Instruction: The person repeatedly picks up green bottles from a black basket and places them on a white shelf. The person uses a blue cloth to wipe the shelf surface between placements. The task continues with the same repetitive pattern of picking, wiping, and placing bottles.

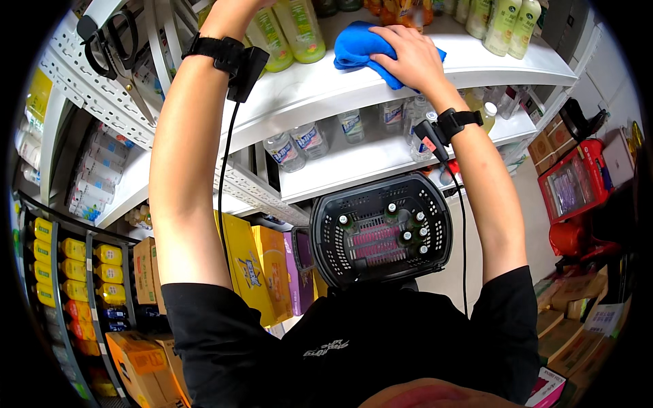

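My right hand (pixel 410 56) presses a bunched blue cloth (pixel 359 46) onto the white upper shelf (pixel 316 84), close to its front edge. The fingers curl over the cloth. Orange drink bottles (pixel 403 15) stand just behind that hand. My left arm reaches up past green-tinted drink bottles (pixel 301 30) on the same shelf. Only the base of my left hand (pixel 237 6) shows at the top edge; its fingers are cut off, so any hold is hidden. Both wrists wear black straps with cabled devices.
Clear bottles (pixel 352 125) stand on the lower shelf (pixel 326 176). Below, a black plastic basket (pixel 331 260) holds several capped bottles. Scissors (pixel 120 66) hang on the perforated left upright. Yellow (pixel 245 270) and purple cartons (pixel 301 275) stand beside the basket. Pale green bottles (pixel 502 30) occupy the shelf's right end.
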{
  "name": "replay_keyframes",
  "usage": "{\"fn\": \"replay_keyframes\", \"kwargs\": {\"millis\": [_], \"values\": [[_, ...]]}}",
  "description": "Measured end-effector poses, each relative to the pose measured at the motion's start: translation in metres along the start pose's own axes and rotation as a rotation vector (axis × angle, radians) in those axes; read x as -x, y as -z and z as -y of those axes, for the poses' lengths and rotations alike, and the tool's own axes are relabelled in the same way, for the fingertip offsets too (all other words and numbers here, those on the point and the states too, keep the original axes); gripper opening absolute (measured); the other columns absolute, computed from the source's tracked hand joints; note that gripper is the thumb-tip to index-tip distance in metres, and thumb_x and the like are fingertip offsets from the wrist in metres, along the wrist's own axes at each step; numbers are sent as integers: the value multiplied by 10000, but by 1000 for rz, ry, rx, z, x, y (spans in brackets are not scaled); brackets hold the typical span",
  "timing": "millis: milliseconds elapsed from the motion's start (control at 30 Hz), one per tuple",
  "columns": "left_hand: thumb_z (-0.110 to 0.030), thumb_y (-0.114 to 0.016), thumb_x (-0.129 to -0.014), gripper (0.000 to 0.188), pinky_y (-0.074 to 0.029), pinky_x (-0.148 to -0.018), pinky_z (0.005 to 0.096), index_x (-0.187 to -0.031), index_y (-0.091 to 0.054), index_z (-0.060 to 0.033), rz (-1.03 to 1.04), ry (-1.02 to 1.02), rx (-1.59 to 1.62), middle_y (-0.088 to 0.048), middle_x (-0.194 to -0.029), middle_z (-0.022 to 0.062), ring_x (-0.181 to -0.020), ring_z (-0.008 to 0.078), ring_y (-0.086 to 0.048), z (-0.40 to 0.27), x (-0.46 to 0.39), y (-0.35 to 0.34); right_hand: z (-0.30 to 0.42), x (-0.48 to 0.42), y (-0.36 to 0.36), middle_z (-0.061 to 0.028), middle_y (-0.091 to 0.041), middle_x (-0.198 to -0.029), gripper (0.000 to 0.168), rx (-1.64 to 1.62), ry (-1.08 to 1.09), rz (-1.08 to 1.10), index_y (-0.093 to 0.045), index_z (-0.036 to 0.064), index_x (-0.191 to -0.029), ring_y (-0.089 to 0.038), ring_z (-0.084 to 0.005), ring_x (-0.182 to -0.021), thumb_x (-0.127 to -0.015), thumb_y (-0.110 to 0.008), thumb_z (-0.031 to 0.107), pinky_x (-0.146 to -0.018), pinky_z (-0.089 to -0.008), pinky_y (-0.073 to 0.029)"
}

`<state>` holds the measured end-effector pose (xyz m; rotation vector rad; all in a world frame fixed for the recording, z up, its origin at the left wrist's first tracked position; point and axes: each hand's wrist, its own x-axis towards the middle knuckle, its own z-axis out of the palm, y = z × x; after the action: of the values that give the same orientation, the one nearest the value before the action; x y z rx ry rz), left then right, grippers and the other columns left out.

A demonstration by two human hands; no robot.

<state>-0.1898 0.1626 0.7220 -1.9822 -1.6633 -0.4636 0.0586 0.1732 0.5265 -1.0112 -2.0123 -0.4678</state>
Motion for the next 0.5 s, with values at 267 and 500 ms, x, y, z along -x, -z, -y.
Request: {"fn": "replay_keyframes", "kwargs": {"millis": [267,500], "values": [[-331,-823,-771,744,-499,-975,477,-1351,-505,8,86,-4,-60,-623,-1241,288,-1173,433,-594,-1,-16,-7,-1,2,0,-58,-647,-1235,484,-2,-14,-8,-626,245,-1309,-603,-311,-1126,-858,-692,408,-949,-436,-471],[-305,-801,-788,723,-509,-955,481,-1357,-494,17,52,-38,-97,-630,-1226,287,-1157,440,-598,-5,-9,-3,1,4,-2,-79,-642,-1249,507,14,-16,-39,-619,259,-1318,-601,-325,-1144,-851,-694,439,-963,-457,-470]]}}
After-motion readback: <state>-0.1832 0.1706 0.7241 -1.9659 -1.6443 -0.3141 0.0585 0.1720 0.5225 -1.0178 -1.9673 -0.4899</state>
